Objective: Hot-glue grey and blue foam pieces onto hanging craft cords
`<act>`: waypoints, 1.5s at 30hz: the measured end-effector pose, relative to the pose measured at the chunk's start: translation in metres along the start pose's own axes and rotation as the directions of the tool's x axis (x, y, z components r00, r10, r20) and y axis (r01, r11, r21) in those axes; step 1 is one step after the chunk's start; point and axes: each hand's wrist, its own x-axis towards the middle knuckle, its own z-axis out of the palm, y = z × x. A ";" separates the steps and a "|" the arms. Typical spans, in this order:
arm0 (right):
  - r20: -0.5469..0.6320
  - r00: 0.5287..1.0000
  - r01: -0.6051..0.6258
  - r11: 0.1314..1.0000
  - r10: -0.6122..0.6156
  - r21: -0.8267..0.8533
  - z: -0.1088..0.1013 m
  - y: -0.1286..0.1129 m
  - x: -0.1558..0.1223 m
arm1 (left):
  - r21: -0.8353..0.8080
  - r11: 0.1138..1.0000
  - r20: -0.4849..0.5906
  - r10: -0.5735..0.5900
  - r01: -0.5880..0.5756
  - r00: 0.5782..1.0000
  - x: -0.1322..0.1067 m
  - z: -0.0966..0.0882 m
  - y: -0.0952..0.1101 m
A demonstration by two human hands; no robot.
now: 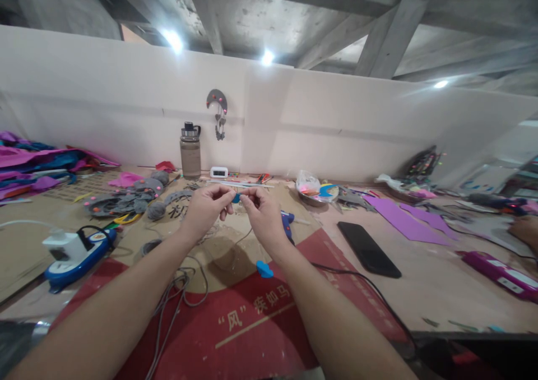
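Observation:
In the head view, my left hand (209, 207) and my right hand (261, 214) meet above the middle of a cardboard sheet. Each is closed in a pinch at a small blue piece (236, 198), mostly covered by the fingertips. A second light-blue piece (264, 269), shaped like a small cut-out, lies on the sheet below my right hand. Just beyond my right wrist is a blue glue gun (288, 223), partly hidden by it. Loose grey cord (181, 283) lies in loops beneath my left forearm.
A blue power strip (79, 261) sits at left, by grey felt pieces and yarn balls (156, 210). A bottle (190, 153) and small white clock (219, 172) stand by the partition. On the right are a black phone (368, 249), purple sheets (406, 220) and a magenta power strip (500, 274).

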 end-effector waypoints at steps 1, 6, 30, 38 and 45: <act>0.000 1.000 -0.009 1.000 0.009 0.007 0.000 -0.001 0.000 | 0.000 1.000 0.006 0.005 -0.005 1.000 0.000 0.000 0.000; 0.001 0.996 -0.091 0.993 0.092 0.070 -0.001 -0.001 0.002 | -0.073 0.997 0.068 -0.022 0.027 0.997 0.001 0.002 -0.001; -0.020 1.000 -0.012 1.000 0.012 -0.019 0.002 0.004 -0.002 | -0.072 0.997 0.009 -0.036 0.036 0.999 0.005 -0.002 -0.003; -0.023 0.999 0.022 0.999 -0.023 -0.035 0.004 0.004 -0.004 | -0.154 0.986 -0.055 -0.072 0.063 0.996 0.007 0.002 -0.003; -0.029 1.000 0.003 0.999 -0.005 -0.046 0.001 0.003 -0.001 | -0.144 0.989 -0.003 -0.039 0.038 0.999 0.006 0.003 -0.003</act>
